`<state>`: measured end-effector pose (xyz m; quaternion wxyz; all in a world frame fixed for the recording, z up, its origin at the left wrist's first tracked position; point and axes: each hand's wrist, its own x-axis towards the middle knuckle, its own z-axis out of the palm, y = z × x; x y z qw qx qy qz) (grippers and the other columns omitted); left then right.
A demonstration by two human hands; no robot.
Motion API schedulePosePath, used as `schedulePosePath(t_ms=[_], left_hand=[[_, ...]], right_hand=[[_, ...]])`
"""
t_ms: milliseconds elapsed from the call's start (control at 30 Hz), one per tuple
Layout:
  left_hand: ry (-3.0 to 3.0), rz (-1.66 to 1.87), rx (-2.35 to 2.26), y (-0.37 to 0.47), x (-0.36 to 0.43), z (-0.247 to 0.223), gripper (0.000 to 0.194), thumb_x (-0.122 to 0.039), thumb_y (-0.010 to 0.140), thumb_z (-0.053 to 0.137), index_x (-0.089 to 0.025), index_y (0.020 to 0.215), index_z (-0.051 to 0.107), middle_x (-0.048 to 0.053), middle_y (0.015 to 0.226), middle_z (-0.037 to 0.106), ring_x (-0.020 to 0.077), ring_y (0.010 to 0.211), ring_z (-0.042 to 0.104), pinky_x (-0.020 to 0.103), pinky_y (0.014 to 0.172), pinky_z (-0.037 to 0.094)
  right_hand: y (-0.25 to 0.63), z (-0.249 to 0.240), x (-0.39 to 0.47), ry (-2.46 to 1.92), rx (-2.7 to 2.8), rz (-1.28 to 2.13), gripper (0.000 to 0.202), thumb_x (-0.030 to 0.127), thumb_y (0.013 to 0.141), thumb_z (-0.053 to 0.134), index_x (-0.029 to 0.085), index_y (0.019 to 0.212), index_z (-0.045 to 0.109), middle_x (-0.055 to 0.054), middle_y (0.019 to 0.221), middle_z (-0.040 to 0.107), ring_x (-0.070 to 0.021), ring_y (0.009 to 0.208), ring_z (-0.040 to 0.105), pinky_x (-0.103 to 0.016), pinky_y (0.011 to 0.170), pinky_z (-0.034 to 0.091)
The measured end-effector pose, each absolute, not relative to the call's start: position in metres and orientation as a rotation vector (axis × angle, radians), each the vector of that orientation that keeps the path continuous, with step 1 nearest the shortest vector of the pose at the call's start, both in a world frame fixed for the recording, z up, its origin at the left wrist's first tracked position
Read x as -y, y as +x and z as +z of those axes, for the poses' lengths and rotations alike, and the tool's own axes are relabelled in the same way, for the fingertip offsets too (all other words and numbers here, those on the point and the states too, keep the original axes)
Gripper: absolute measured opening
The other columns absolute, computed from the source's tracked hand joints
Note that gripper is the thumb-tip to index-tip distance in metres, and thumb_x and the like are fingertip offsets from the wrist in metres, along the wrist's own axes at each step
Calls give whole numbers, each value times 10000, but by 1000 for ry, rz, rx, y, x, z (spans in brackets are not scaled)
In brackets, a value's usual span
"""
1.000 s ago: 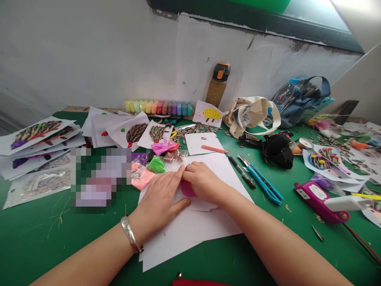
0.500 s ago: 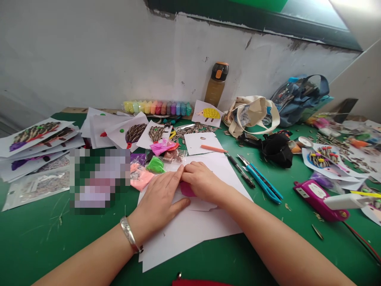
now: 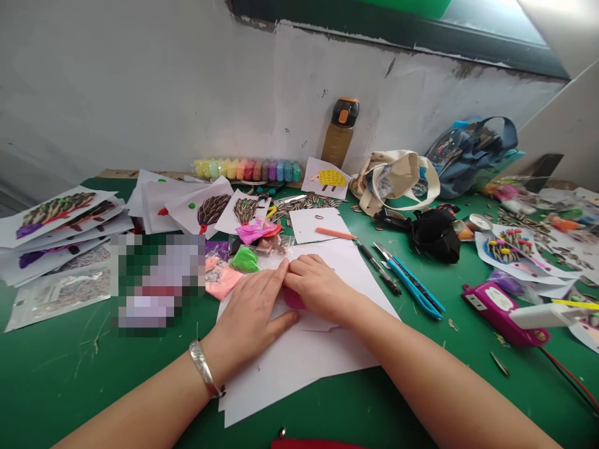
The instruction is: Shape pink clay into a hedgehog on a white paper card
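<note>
White sheets of paper lie stacked on the green table in front of me. On them a flat patch of bright pink modelling clay shows under my right hand, whose fingers are curled and pressed down at its upper edge. Stretched out flat on the paper, my left hand has its thumb apart and its fingertips touching the right fingers. What lies beneath the fingertips is hidden. Bags of green clay and peach clay sit just beyond the left hand.
Right of the paper lie an orange stick, a black pen, a blue utility knife and a magenta device. Seed-covered hedgehog pictures are piled at left. Sunflower seeds, a bottle and bags stand at the back.
My right hand has shifted very slightly on the pink clay. The left hand and everything else stay in place.
</note>
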<state>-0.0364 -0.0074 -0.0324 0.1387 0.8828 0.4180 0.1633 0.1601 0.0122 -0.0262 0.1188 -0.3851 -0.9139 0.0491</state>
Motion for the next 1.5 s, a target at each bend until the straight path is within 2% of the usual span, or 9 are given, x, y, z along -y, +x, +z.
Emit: schedulePosePath(t_ms=[133, 400, 500, 633, 700, 900, 1067, 1333, 1500], left_hand=[[2551, 478, -1215, -37, 7, -33, 907, -470, 896, 648, -250, 1591, 109, 139, 1441, 539, 322, 1299, 517, 523, 1075, 418], [2554, 438, -1227, -37, 8, -32, 885, -471, 901, 641, -217, 1587, 144, 136, 1443, 543, 317, 1303, 508, 514, 1082, 411], [2572, 388, -1236, -37, 8, -30, 785, -479, 926, 602, -180, 1561, 249, 144, 1441, 546, 317, 1305, 502, 514, 1090, 400], [2628, 310, -1225, -36, 8, -25, 603, -480, 940, 581, -160, 1440, 478, 139, 1432, 545, 324, 1301, 496, 511, 1094, 394], [2651, 294, -1228, -36, 9, -23, 544, -476, 944, 576, -163, 1388, 541, 134, 1408, 559, 326, 1290, 500, 510, 1085, 400], [2698, 331, -1201, -35, 9, -25, 557, -489, 982, 514, -185, 1448, 490, 124, 1390, 566, 304, 1267, 507, 499, 1069, 411], [2749, 293, -1201, -36, 10, -26, 543, -537, 997, 449, -217, 1428, 530, 133, 1379, 559, 330, 1257, 506, 530, 1045, 417], [2782, 276, -1224, -33, 11, -26, 506, -513, 979, 496, -221, 1384, 579, 143, 1383, 553, 344, 1261, 498, 535, 1043, 413], [2755, 306, -1231, -33, 10, -28, 583, -529, 975, 492, -220, 1469, 480, 126, 1375, 559, 324, 1261, 502, 509, 1053, 410]], right_hand=[[159, -27, -13, -1161, 2649, 120, 133, 152, 961, 583, 154, 1066, 664, -63, 938, 627, -216, 891, 469, -344, 826, 352], [164, -32, -15, -1122, 2556, 147, 118, 108, 938, 562, 168, 977, 657, -66, 919, 624, -216, 868, 490, -340, 798, 390], [173, -30, -20, -1224, 2399, 139, 176, 76, 945, 490, 159, 921, 644, -92, 920, 626, -221, 865, 517, -338, 776, 418], [193, -19, -17, -1331, 2300, 194, 214, 88, 972, 431, 149, 957, 636, -103, 901, 632, -223, 842, 560, -341, 755, 455], [202, -14, -7, -1364, 2303, 243, 217, 93, 978, 429, 153, 994, 637, -104, 921, 635, -224, 865, 578, -345, 773, 470], [210, -14, 31, -1321, 2199, 378, 193, 124, 991, 453, 164, 1031, 638, -87, 926, 633, -204, 871, 594, -329, 775, 495], [209, -28, 41, -1362, 2109, 469, 186, 116, 982, 477, 184, 1035, 642, -66, 946, 641, -190, 892, 603, -318, 796, 499], [210, -32, 35, -1361, 2123, 503, 190, 131, 980, 478, 183, 1012, 658, -68, 926, 658, -199, 880, 609, -329, 791, 499], [216, -28, 33, -1381, 2012, 533, 191, 120, 962, 498, 204, 1004, 665, -46, 926, 657, -171, 865, 627, -293, 770, 495]])
